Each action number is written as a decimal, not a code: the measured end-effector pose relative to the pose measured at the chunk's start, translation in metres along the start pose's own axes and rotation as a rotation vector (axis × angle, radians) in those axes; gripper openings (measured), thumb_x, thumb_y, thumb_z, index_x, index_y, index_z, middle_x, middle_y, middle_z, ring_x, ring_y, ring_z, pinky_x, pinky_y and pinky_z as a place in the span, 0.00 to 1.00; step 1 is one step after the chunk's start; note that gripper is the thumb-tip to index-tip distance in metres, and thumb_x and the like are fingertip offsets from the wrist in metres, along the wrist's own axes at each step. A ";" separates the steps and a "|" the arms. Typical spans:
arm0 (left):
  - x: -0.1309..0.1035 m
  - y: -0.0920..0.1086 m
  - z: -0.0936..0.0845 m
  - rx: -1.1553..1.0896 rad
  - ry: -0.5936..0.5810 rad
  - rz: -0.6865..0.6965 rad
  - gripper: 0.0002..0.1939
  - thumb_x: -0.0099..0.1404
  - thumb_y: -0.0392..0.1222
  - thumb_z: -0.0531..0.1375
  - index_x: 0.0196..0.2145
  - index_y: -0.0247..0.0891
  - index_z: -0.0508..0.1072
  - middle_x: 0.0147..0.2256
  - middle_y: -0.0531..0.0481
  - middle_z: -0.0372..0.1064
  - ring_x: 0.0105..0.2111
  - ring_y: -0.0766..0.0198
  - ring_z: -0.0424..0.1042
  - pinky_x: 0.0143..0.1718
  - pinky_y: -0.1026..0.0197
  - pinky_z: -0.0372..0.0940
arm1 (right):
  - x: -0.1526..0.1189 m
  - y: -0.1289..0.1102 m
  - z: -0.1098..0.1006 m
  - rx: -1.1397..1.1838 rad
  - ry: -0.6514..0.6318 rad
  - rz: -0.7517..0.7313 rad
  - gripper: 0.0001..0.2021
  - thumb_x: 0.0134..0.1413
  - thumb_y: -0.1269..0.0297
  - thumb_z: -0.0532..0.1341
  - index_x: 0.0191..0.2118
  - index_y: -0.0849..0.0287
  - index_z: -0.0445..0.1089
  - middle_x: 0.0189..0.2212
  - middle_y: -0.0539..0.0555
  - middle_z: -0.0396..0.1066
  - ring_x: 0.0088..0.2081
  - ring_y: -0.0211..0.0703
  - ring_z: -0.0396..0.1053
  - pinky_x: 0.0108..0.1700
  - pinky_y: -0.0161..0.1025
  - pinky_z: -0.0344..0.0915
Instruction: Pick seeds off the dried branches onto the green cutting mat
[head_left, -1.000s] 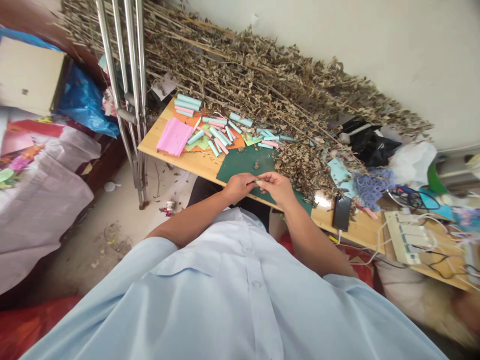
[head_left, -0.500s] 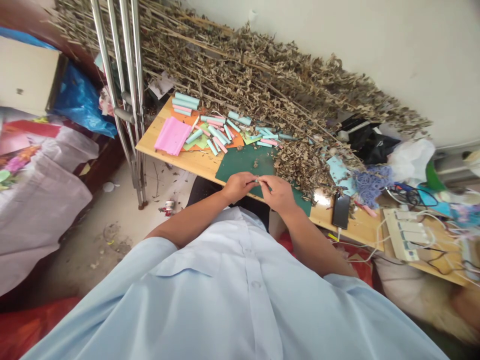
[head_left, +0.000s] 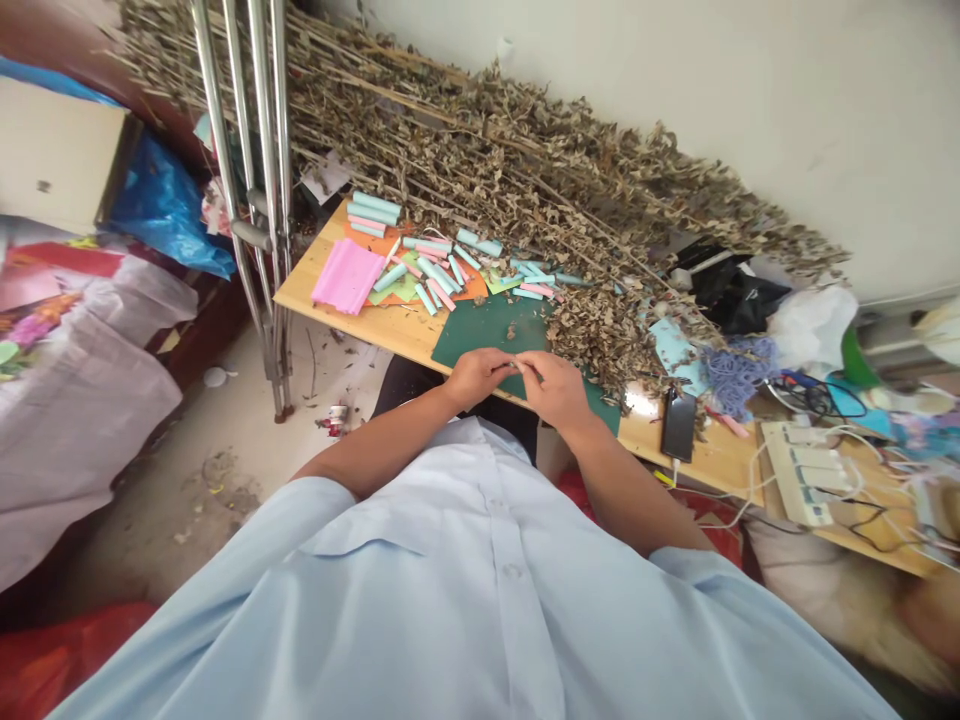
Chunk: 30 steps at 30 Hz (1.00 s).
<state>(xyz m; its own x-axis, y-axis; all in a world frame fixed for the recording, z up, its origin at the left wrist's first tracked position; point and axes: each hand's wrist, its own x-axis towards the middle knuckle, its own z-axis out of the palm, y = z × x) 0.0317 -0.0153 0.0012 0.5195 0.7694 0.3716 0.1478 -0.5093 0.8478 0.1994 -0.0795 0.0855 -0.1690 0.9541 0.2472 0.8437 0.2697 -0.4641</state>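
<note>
My left hand (head_left: 477, 378) and right hand (head_left: 556, 386) meet at the near edge of a dark green mat (head_left: 487, 325), fingertips pinched narrowly together around a tiny piece (head_left: 515, 365), too small to identify. From there, crumbled dried leaves (head_left: 600, 335) are heaped at two o'clock, blue and pink rolls (head_left: 433, 270) lie at eleven, pink paper (head_left: 347, 276) at ten, and a dark phone (head_left: 679, 425) at four.
</note>
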 end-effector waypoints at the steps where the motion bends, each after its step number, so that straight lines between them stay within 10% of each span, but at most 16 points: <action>1: 0.000 0.000 0.000 -0.003 0.001 -0.004 0.11 0.71 0.45 0.61 0.44 0.40 0.81 0.41 0.45 0.79 0.42 0.61 0.77 0.46 0.61 0.69 | -0.003 0.003 0.003 0.087 0.061 0.078 0.10 0.67 0.63 0.56 0.48 0.53 0.73 0.43 0.57 0.79 0.44 0.49 0.76 0.51 0.45 0.71; 12: 0.001 0.002 -0.001 0.001 -0.002 -0.020 0.11 0.70 0.43 0.61 0.44 0.39 0.81 0.41 0.45 0.79 0.41 0.62 0.77 0.45 0.61 0.69 | -0.015 -0.002 0.030 0.509 0.245 0.437 0.15 0.58 0.58 0.63 0.48 0.57 0.71 0.40 0.58 0.80 0.39 0.45 0.78 0.47 0.44 0.75; 23: 0.000 -0.001 0.001 -0.010 0.005 -0.006 0.11 0.70 0.45 0.62 0.44 0.41 0.82 0.42 0.45 0.79 0.41 0.62 0.77 0.45 0.61 0.69 | -0.019 -0.002 0.016 0.062 0.214 0.097 0.12 0.67 0.62 0.55 0.49 0.53 0.74 0.45 0.58 0.80 0.45 0.49 0.78 0.51 0.46 0.74; 30: 0.000 0.003 -0.002 -0.022 0.002 0.008 0.11 0.70 0.44 0.61 0.43 0.40 0.82 0.42 0.44 0.79 0.42 0.62 0.77 0.45 0.61 0.69 | -0.012 -0.013 -0.003 -0.252 -0.024 -0.124 0.18 0.65 0.71 0.52 0.53 0.56 0.74 0.46 0.58 0.79 0.47 0.51 0.75 0.50 0.46 0.69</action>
<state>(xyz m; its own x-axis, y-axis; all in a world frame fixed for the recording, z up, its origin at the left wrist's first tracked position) 0.0307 -0.0158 0.0050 0.5193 0.7658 0.3793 0.1252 -0.5072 0.8527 0.1921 -0.0951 0.0913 -0.2888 0.9194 0.2670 0.9153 0.3469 -0.2044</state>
